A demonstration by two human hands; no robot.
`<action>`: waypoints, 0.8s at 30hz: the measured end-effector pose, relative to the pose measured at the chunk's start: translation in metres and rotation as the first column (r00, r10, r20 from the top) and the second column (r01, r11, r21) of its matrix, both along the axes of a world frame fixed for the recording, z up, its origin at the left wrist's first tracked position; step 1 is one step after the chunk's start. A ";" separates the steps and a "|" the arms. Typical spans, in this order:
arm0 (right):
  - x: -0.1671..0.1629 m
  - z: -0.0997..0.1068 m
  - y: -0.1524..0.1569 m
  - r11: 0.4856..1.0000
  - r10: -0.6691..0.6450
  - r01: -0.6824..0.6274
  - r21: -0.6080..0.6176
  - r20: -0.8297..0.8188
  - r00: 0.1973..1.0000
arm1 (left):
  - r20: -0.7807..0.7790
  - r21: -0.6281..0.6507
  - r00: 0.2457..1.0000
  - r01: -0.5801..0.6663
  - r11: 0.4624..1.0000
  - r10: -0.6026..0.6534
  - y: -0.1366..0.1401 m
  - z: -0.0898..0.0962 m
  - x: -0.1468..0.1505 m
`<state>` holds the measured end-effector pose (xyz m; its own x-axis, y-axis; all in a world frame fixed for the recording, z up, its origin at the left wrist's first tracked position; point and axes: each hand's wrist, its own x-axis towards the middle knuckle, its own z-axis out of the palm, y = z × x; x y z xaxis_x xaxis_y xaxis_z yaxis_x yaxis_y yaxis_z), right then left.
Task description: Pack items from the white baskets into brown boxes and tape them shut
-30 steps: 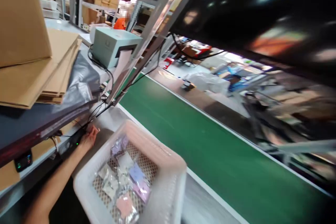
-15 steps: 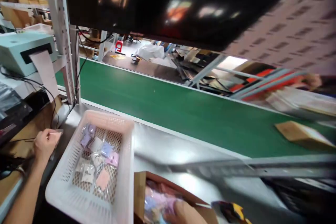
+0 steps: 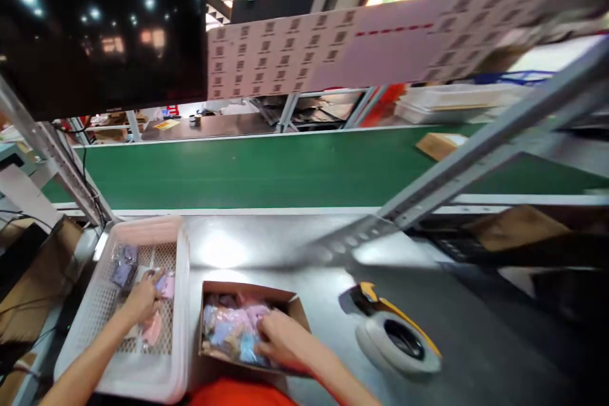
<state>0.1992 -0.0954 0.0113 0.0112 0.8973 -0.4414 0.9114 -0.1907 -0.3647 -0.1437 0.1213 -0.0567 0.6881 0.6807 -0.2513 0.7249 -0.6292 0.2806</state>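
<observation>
My left hand (image 3: 141,301) is inside a white plastic basket (image 3: 179,330), its fingers bent down among small clear-bagged items. What those fingers hold, if anything, is hidden. Near them lie a purple packet (image 3: 124,266), a pink packet (image 3: 166,285) and a peach packet (image 3: 152,328). My right hand (image 3: 278,337) reaches into an open cardboard box (image 3: 297,312) full of shiny plastic packets (image 3: 233,327) in pink, blue and tan. Its fingers are curled against the packets at the box's right side, and their tips are partly hidden.
Right of the box, a roll of clear tape (image 3: 404,342) sits in a yellow-and-black dispenser on the metal table (image 3: 266,250). A slanted metal post (image 3: 442,171) stands behind it. Beyond runs a green conveyor belt (image 3: 285,168) carrying a cardboard box (image 3: 440,144). A black screen (image 3: 104,32) hangs above.
The view has swung right. My left hand has moved from left of the basket, where it held a small clear-wrapped piece, into the basket. My right hand remains in the cardboard box.
</observation>
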 end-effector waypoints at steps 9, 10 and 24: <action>0.040 0.031 -0.049 0.922 -0.036 0.161 0.353 -0.337 0.941 | 0.139 0.330 0.907 -0.420 0.845 0.397 -0.005 0.065 -0.033; 0.040 0.031 -0.047 0.923 -0.007 0.136 0.360 -0.339 0.941 | 0.258 0.341 0.868 -0.493 0.800 0.425 -0.009 0.079 -0.035; 0.050 0.066 -0.016 0.893 0.143 -0.031 0.449 -0.218 0.966 | 0.159 -0.231 0.982 0.132 0.964 -0.096 -0.152 0.097 0.174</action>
<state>0.2492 -0.1109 0.0773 -0.1309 0.9912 0.0184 0.7916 0.1156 -0.6000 0.0301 -0.0310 0.0400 0.7990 0.5276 -0.2886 0.5922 -0.6069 0.5300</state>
